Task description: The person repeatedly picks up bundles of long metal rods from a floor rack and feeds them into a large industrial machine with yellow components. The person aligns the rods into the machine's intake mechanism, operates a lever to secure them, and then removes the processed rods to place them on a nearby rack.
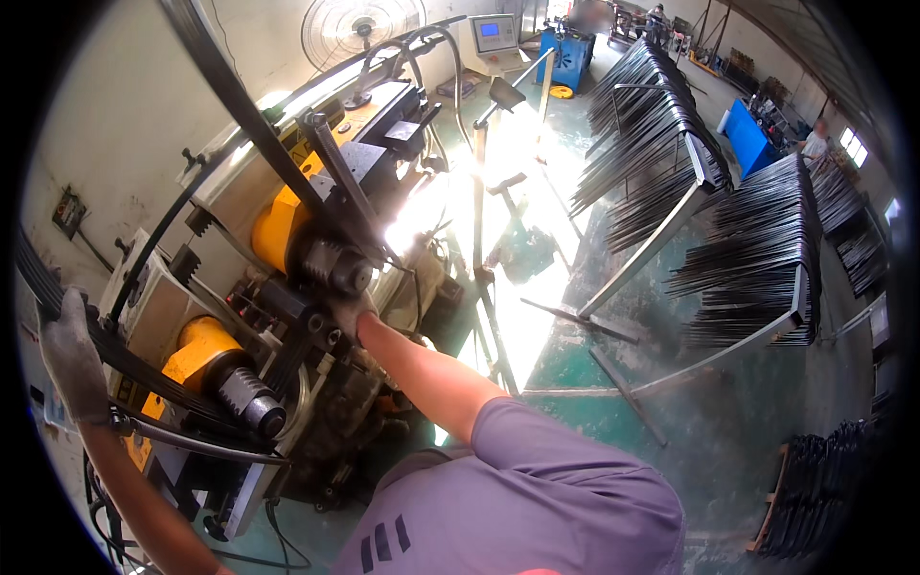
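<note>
My left hand [75, 362], in a grey glove, is closed around a bundle of long black metal bars [144, 369] at the far left. The bundle runs down to a ribbed black roller [251, 401] beside a yellow machine arm [203, 347]. My right hand [350, 314], in a light glove, reaches in beside a second ribbed roller [335, 266] and a dark steel block [299, 311]. Machine parts hide its fingers, so what it holds cannot be made out. More long black bars [240, 110] slant past the upper yellow arm [276, 230].
A control box with a screen [494, 34] and a fan [362, 27] stand beyond the machine. On the right, racks [652, 235] carry many thin black bars, their metal feet [585, 321] spread over the green floor. Two people are in the far background.
</note>
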{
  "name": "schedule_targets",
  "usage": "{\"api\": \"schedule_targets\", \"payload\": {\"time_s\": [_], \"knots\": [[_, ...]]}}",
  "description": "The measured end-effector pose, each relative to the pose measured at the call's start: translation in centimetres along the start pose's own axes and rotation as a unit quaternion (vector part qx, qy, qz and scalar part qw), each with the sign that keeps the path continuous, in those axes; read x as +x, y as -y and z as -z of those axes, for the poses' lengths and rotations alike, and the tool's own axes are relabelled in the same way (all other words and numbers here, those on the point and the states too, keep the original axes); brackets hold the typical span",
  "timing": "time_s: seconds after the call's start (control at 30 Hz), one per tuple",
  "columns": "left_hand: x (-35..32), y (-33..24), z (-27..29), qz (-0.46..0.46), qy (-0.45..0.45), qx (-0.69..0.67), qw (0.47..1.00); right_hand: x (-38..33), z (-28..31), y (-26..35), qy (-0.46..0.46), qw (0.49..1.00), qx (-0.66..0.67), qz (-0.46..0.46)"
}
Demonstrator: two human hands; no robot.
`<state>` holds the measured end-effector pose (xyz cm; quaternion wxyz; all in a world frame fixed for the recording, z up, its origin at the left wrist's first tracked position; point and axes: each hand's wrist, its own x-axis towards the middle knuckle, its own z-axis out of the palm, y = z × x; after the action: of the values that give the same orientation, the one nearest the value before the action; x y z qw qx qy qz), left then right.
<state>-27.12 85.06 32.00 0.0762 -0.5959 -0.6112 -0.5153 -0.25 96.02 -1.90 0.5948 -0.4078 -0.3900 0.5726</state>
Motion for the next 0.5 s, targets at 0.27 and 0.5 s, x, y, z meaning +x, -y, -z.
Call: {"api": "schedule_targets", "payload": {"time_s": [0.27,0.5], "knots": [[-0.4,-0.5,-0.2,-0.04,-0.01,0.015,0.999,0.0,0.6,0.3,0.011,0.973,-0.21,0.096],[-1.1,-1.7,0.6,-0.017,-0.005,0.105,0.994,0.8,1.2,-2.3,0.052,0.738,-0.617,0.268]]}}
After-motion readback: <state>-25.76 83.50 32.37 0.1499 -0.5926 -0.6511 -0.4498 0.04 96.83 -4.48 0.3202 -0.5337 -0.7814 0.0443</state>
